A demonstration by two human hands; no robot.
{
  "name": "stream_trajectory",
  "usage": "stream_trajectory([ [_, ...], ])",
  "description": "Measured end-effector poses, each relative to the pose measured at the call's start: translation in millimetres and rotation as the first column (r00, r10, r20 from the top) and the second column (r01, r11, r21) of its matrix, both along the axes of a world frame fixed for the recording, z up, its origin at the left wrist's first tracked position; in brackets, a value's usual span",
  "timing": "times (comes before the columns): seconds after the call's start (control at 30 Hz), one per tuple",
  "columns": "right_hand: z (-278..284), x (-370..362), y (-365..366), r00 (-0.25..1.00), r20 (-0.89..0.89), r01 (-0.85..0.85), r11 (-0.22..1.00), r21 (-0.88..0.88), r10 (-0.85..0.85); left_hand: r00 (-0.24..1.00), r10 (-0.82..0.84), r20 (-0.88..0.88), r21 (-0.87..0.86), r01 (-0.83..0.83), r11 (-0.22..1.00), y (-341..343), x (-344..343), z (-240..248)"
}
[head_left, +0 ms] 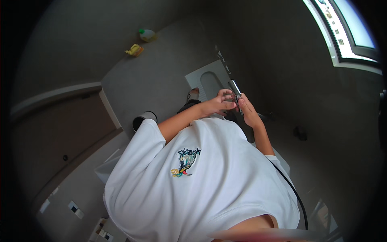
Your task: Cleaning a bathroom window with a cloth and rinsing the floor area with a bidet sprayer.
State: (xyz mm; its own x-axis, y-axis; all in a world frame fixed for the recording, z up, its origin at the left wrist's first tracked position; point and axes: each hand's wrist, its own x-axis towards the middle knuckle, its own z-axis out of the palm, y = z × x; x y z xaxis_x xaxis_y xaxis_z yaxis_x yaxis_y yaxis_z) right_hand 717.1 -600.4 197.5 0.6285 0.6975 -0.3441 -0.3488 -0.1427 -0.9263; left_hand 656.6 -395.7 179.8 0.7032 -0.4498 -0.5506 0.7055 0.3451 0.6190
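In front of my body, my right hand [249, 111] is closed around a shiny silver metal piece [235, 88] with a cylinder-shaped upper end. Its exact kind is hard to make out, and its lower part is hidden by my fingers. Close on its left side is my left hand [219, 103], the fingers bent and spread apart from the thumb. Their tips come up to the metal piece; whether they touch it I cannot tell. Beyond both hands, a squat toilet [194, 78] is set in the floor.
A yellow bottle [134, 50] and a pale bottle with a green cap [147, 35] stand by the far left wall. Left of my arm is a dark bin [139, 119]. A brown door [60, 133] lies at left, a window [342, 36] at upper right.
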Motion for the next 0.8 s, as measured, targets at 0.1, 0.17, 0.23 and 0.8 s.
stream_trajectory([
  [0.1,-28,-11,16,0.998,0.0,-0.056,0.998,-0.025,0.056,0.997,0.016,-0.079,-0.172,-0.029,0.985,8,-14,-13],
  [0.17,-44,-24,23,0.998,-0.054,-0.014,0.998,-0.054,0.011,0.998,0.022,-0.054,-0.204,-0.033,0.978,0,-18,-30],
  [0.23,-59,-38,23,0.998,-0.051,0.031,0.998,-0.048,-0.033,1.0,0.0,0.012,-0.065,0.001,0.998,-7,-23,-32],
  [0.8,-49,-67,32,0.803,0.37,0.548,0.822,-0.152,-0.467,0.946,-0.028,0.324,0.162,-0.026,0.987,-26,-9,-21],
])
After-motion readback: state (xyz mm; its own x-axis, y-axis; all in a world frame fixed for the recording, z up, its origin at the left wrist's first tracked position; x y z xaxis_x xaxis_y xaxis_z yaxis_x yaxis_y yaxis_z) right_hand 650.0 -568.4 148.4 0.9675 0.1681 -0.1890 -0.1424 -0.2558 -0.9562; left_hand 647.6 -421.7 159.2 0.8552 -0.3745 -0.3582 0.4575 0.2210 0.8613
